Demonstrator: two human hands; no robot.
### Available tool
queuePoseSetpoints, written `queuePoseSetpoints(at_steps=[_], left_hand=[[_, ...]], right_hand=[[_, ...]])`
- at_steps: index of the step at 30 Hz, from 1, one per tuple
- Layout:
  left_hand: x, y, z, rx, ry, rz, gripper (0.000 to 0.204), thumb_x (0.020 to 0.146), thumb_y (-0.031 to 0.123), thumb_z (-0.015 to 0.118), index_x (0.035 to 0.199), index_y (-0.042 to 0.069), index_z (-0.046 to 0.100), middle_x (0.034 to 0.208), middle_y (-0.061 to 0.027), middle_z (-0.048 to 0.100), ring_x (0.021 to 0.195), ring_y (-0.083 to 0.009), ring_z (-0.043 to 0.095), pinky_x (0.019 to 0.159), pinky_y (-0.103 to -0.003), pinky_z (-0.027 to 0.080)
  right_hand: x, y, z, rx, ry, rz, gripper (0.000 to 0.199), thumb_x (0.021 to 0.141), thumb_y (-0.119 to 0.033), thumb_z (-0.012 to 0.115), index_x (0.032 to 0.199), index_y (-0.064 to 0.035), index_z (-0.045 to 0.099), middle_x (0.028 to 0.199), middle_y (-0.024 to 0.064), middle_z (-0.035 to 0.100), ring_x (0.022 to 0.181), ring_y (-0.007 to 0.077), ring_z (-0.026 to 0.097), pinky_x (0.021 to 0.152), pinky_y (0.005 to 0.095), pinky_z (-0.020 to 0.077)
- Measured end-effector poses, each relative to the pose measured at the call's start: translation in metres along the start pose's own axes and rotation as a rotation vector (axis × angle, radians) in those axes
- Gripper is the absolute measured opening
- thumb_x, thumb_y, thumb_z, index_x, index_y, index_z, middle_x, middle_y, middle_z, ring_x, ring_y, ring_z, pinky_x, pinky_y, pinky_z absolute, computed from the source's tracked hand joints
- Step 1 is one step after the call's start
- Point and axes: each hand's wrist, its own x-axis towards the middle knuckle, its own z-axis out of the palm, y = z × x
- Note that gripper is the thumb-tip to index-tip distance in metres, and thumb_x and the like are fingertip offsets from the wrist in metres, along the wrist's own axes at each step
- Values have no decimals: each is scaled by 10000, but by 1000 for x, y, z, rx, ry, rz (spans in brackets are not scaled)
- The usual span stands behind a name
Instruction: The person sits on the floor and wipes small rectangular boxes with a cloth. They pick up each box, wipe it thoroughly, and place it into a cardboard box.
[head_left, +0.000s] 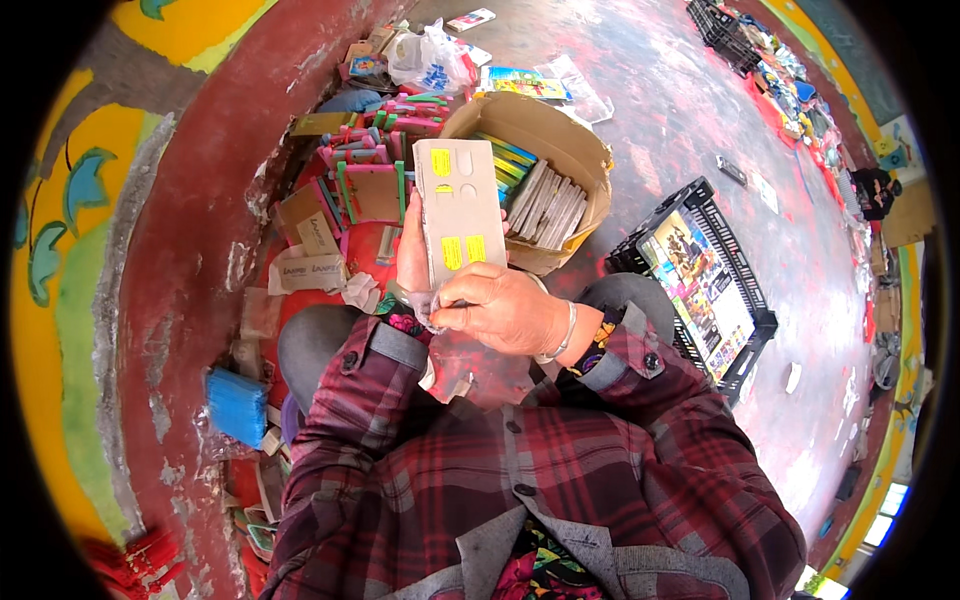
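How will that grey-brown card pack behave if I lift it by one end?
Probably fairly stiff: the card pack shows nearly straight long edges, with no obvious sag, in the left hand. It's likely not very slippery, since its face looks matte. Being flat and oblong, it's unlikely to roll.

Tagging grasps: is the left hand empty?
No, the left hand holds a flat grey-brown package with yellow patches on its face.
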Motion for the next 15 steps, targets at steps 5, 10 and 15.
queuePoseSetpoints(at_steps=[5,10,15], left_hand=[[-4,-13,14,-92,36,-3,658,954,558,262,1392,76,353,1258,-220,517,1099,-341,557,945,-489,444],[-7,-18,16,-139,-192,-198,594,960,540,301,1377,125,384,1291,-167,508,1132,-308,547,915,-467,473],[-7,-15,11,-127,-127,-98,604,964,534,292,1373,99,383,1276,-142,520,1124,-284,550,922,-450,468]], right_hand=[[-1,21,-33,-369,108,105,176,770,-113,573,928,-103,650,931,37,585,864,250,566,744,362,479],[-10,62,-72,-579,586,316,231,738,10,596,949,-68,652,917,78,610,832,284,564,723,368,474],[-11,54,-56,-390,446,263,243,754,-4,597,987,-60,634,973,88,607,868,292,562,758,375,474]])
